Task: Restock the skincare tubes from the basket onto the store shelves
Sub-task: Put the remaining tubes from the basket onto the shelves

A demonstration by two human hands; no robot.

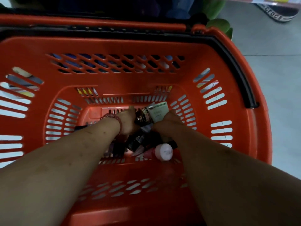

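Left hand [128, 122], right hand [169, 121] grip tubes [158, 112] in basket [114, 46]

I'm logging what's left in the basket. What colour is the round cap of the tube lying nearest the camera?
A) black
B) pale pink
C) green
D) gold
B: the cap facing the camera is pale pink. It lies in the orange basket, below the right hand, which holds a pale green tube.

Open-topped basket [146, 46], crowded tube pile [138, 141]
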